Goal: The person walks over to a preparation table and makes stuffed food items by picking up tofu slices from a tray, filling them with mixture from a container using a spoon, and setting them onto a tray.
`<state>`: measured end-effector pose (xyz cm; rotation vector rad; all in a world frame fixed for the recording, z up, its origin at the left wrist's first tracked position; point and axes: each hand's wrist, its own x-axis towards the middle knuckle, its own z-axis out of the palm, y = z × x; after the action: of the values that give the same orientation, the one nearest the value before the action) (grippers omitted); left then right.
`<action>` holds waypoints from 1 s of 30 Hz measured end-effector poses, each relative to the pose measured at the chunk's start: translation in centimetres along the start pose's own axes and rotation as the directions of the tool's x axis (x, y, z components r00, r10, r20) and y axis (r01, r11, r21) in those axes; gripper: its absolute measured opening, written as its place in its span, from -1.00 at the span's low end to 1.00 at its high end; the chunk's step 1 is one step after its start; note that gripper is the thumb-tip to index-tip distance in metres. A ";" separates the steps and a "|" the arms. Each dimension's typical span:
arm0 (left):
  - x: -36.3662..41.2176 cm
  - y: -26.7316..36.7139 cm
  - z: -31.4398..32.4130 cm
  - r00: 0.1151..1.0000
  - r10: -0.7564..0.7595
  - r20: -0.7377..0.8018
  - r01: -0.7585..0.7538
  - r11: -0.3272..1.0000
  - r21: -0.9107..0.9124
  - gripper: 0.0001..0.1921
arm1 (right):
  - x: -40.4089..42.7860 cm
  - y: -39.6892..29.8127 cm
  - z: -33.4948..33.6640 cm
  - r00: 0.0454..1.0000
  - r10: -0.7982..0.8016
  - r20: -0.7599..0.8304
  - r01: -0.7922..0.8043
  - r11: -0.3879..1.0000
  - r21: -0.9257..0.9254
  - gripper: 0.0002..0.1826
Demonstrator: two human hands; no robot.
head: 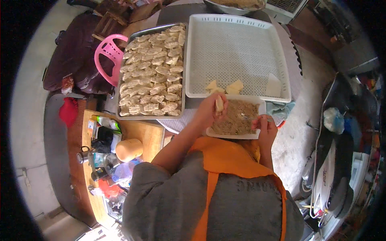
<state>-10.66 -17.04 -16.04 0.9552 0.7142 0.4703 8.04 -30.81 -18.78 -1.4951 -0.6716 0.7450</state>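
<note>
My left hand (211,110) holds a pale, elongated piece of food (219,105), perhaps tofu, upright between thumb and fingers. It is above the left side of a white plastic tub (263,105) of brown minced filling (232,120). At the tub's right edge, my right hand (266,128) pinches the handle of a small spoon (244,115), whose tip lies over the filling. Just beyond the tub, a few pale yellow cut pieces (234,86) lie in a large white perforated tray (235,48). A single paler piece (273,85) rests near that tray's right corner.
On the left, a metal tray (183,113) holds packed rows of filled pieces (150,72). A metal bowl (235,10) stands at the far edge. A pink chair back (110,57) touches the left side. A wooden table (150,138) carries bottles and a tan canister (129,149).
</note>
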 end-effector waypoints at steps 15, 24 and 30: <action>6.1 7.4 -16.7 0.687 0.723 -0.074 0.068 0.038 0.997 -0.66 | 0.2 1.2 0.8 0.984 -0.130 0.122 0.169 0.897 -0.409 -0.77; 8.0 6.6 -13.0 0.663 0.731 0.162 -0.050 -0.173 0.984 -0.78 | 0.3 0.8 0.9 0.975 -0.168 0.142 0.216 0.855 -0.472 -0.81; 12.0 2.2 -6.8 0.760 0.581 0.292 -0.392 0.051 0.918 -0.76 | 0.2 1.4 1.1 0.970 -0.211 0.123 0.244 0.835 -0.492 -0.82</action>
<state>-7.57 -4.32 -20.81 2.4956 0.7908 0.7330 7.31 -30.06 -20.19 -1.8261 -1.1394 0.4467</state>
